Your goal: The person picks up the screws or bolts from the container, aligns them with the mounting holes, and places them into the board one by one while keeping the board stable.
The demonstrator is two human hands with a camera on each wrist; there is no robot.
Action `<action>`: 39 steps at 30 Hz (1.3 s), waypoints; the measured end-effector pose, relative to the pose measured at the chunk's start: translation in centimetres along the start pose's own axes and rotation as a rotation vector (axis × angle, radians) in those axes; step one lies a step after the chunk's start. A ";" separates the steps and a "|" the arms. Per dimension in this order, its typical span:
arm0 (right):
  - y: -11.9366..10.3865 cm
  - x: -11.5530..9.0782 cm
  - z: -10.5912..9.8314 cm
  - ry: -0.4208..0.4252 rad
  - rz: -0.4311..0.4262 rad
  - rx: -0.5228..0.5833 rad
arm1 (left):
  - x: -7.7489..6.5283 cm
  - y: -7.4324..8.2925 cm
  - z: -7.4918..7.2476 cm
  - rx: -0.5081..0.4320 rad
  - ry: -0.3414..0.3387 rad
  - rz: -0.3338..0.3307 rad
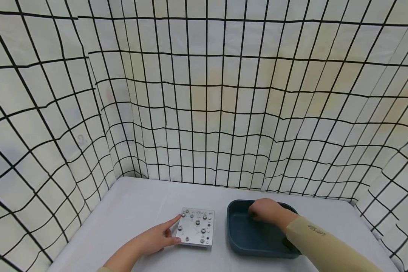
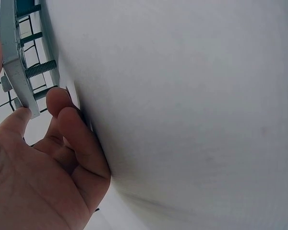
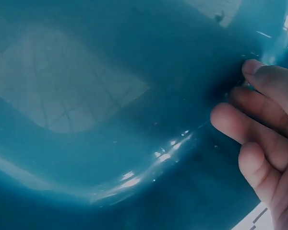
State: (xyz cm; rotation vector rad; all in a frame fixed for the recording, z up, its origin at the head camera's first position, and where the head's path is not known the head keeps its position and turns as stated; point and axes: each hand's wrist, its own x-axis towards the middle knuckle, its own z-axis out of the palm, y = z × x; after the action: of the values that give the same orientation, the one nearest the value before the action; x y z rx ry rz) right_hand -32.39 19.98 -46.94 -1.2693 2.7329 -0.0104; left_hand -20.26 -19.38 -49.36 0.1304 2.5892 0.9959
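Note:
A square silver metal plate (image 1: pixel 193 230) studded with bolts and nuts lies on the white table. In the left wrist view, threaded bolt shanks (image 2: pixel 42 68) stick out of its underside. My left hand (image 1: pixel 156 238) is at its left side, the index finger stretched to the far corner and the thumb at the near one. The other fingers bend beneath, close to the tabletop. My right hand (image 1: pixel 268 211) reaches into a dark blue basin (image 1: pixel 239 247), fingers bent near its far wall. A tiny glint shows at the right fingertips; I cannot tell what it is.
The white table (image 1: pixel 146 206) extends around the plate and basin. White walls with a black grid (image 1: pixel 204 124) enclose it at the back and sides. A dark patch (image 1: pixel 287 243) shows inside the basin, beside the right sleeve (image 1: pixel 321 241).

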 end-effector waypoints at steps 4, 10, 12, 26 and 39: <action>0.0 0.0 0.1 0.010 -0.022 -0.031 | 0.0 0.1 0.0 -0.003 -0.002 0.007; -0.2 -0.1 0.2 0.021 -0.032 -0.067 | 0.0 0.1 0.1 -0.018 0.005 0.004; -0.3 -0.1 0.2 0.022 -0.032 -0.069 | 0.0 0.1 0.1 -0.018 0.006 0.004; -0.6 -0.3 -1.0 0.043 0.085 0.198 | 0.1 -0.1 0.1 -0.010 0.008 -0.002; -1.3 -1.0 -1.7 0.122 0.107 0.275 | 0.1 0.1 0.2 -0.002 0.018 0.006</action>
State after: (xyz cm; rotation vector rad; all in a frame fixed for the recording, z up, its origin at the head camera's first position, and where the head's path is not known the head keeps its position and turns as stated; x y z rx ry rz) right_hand -31.01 19.81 -45.02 -1.0794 2.7726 -0.4509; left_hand -20.29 -19.20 -49.44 0.1297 2.6053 1.0067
